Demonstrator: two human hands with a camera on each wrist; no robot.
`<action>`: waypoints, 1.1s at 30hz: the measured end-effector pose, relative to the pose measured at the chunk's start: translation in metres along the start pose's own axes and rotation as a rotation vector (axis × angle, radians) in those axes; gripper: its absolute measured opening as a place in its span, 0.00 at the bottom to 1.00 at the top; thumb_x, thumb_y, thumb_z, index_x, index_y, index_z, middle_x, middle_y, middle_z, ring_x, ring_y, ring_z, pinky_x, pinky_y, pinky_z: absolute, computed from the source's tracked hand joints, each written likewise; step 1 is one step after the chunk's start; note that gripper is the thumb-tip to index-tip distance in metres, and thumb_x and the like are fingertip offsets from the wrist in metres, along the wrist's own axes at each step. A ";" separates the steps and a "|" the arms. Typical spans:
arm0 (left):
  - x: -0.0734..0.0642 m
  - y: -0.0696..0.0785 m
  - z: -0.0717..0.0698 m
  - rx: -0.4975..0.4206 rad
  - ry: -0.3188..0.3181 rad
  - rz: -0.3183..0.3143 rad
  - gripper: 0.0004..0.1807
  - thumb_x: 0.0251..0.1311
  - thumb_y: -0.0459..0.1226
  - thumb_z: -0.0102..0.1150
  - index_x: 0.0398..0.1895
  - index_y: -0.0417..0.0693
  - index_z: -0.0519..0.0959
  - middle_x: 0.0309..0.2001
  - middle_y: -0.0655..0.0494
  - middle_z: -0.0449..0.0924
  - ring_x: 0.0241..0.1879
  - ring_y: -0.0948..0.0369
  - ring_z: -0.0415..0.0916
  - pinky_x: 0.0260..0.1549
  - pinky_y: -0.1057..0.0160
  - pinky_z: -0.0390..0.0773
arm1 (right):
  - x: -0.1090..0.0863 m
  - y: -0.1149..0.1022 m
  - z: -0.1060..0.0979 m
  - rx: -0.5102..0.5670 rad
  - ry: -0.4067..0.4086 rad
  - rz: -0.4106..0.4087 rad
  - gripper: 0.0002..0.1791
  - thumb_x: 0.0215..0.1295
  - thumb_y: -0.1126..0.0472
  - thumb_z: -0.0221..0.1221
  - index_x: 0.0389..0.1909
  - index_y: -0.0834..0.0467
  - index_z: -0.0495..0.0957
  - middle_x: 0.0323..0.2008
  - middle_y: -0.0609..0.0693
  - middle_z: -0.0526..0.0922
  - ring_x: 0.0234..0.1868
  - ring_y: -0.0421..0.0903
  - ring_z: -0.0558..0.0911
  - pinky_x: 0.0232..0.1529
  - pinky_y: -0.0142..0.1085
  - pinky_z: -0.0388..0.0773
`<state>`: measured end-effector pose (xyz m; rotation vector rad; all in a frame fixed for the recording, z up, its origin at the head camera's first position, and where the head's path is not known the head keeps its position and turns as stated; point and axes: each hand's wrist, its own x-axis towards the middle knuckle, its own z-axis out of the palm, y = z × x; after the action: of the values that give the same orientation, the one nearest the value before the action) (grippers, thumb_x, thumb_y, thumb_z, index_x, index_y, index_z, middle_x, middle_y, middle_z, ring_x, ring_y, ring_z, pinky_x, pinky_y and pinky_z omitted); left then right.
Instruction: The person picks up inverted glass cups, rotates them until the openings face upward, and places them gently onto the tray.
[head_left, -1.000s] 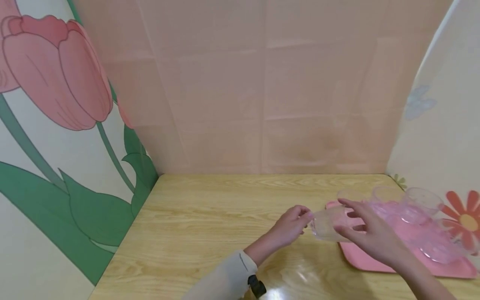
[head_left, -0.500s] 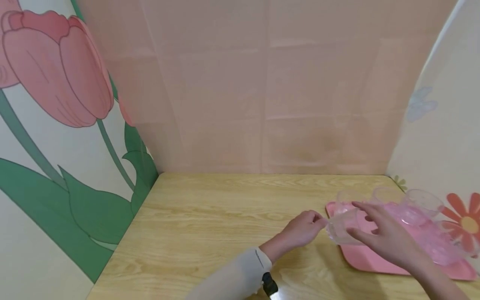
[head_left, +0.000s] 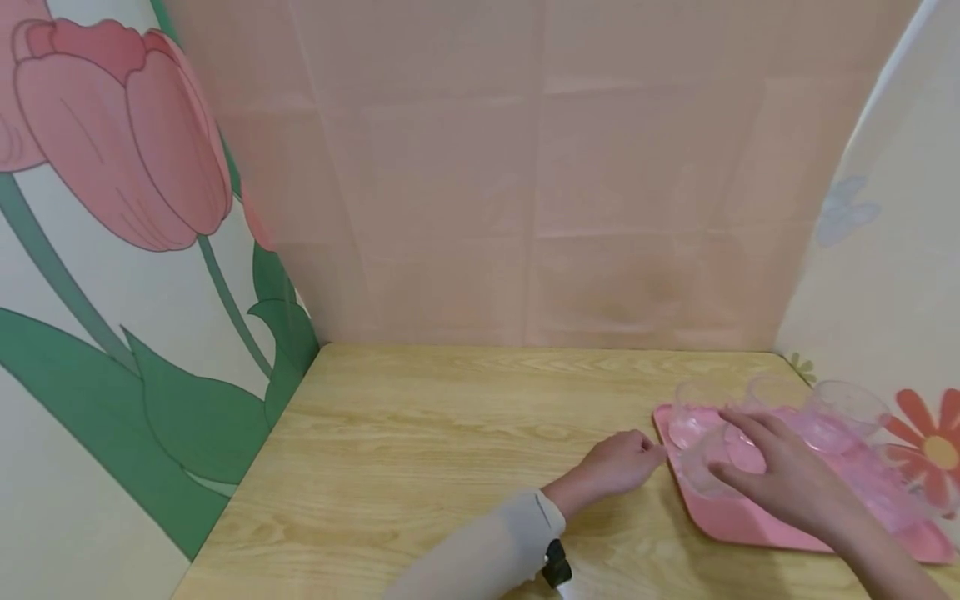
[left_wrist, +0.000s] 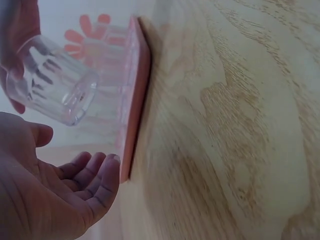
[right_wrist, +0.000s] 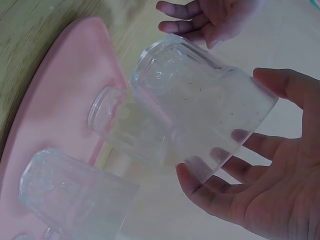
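Note:
My right hand [head_left: 787, 475] grips a clear plastic cup [right_wrist: 200, 105] near its rim, thumb on one side and fingers on the other. The cup tilts above the front left part of a pink tray [head_left: 738, 521], its base apart from the tray in the left wrist view. My left hand [head_left: 618, 462] is just left of the tray. In the left wrist view its fingers [left_wrist: 102, 192] curl loosely and hold nothing, a small gap away from the cup. Several more clear cups stand upright on the tray, among them one cup [right_wrist: 75, 195] near the held one.
The tray lies at the right side of a wood-grain table [head_left: 420, 450]. A pink sheet [head_left: 525, 183] hangs behind the table. Flower-printed walls [head_left: 900, 250] stand at the left and right.
My right hand has carried the cup rightward and over the tray, tipping it more upright. The left hand has followed to the right and let go of the cup's base.

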<state>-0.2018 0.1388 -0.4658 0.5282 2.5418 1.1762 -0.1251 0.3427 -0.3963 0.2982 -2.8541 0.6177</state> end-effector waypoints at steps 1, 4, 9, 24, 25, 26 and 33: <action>0.002 0.000 0.002 0.011 -0.009 -0.006 0.18 0.72 0.58 0.47 0.40 0.57 0.79 0.28 0.63 0.73 0.25 0.64 0.69 0.24 0.64 0.70 | 0.000 0.001 0.001 -0.005 -0.002 -0.002 0.45 0.62 0.45 0.69 0.73 0.63 0.64 0.65 0.72 0.66 0.59 0.76 0.69 0.45 0.74 0.67; 0.007 0.001 0.008 0.045 -0.027 -0.010 0.20 0.73 0.58 0.46 0.31 0.57 0.76 0.23 0.61 0.70 0.21 0.62 0.66 0.19 0.63 0.67 | 0.001 0.005 0.002 -0.028 0.006 -0.010 0.45 0.60 0.47 0.71 0.71 0.65 0.65 0.63 0.74 0.67 0.58 0.77 0.69 0.45 0.74 0.67; 0.013 0.004 0.015 0.071 -0.039 -0.023 0.22 0.73 0.57 0.48 0.24 0.56 0.71 0.18 0.59 0.67 0.16 0.61 0.62 0.15 0.62 0.63 | 0.005 0.010 0.003 -0.083 -0.020 -0.005 0.46 0.57 0.47 0.72 0.69 0.68 0.67 0.60 0.77 0.69 0.55 0.79 0.70 0.46 0.76 0.67; 0.030 0.008 0.028 0.119 -0.101 -0.001 0.13 0.71 0.54 0.48 0.45 0.67 0.82 0.20 0.57 0.72 0.20 0.59 0.70 0.25 0.61 0.71 | 0.010 0.025 0.014 -0.171 -0.112 0.018 0.45 0.54 0.47 0.73 0.66 0.68 0.69 0.59 0.79 0.69 0.53 0.86 0.69 0.44 0.75 0.69; 0.032 0.008 0.029 0.139 -0.096 0.005 0.14 0.71 0.54 0.48 0.49 0.69 0.82 0.20 0.58 0.73 0.21 0.60 0.71 0.27 0.62 0.72 | 0.010 0.024 0.015 -0.176 -0.115 0.018 0.45 0.54 0.47 0.73 0.66 0.68 0.69 0.59 0.78 0.69 0.52 0.86 0.69 0.44 0.75 0.69; 0.034 0.008 0.031 0.168 -0.087 0.010 0.14 0.70 0.54 0.48 0.49 0.68 0.82 0.22 0.59 0.76 0.23 0.61 0.74 0.30 0.62 0.74 | 0.011 0.023 0.015 -0.181 -0.116 0.017 0.45 0.53 0.47 0.73 0.66 0.68 0.69 0.59 0.78 0.70 0.52 0.86 0.69 0.43 0.75 0.70; 0.042 0.006 0.044 0.394 -0.056 -0.018 0.23 0.69 0.58 0.47 0.23 0.57 0.80 0.25 0.63 0.78 0.27 0.64 0.74 0.34 0.62 0.74 | 0.013 0.019 0.019 -0.208 -0.136 0.023 0.44 0.52 0.47 0.73 0.65 0.67 0.71 0.59 0.78 0.70 0.52 0.85 0.70 0.42 0.72 0.72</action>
<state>-0.2197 0.1908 -0.4930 0.6134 2.7312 0.6407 -0.1447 0.3492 -0.4178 0.2825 -3.0229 0.3110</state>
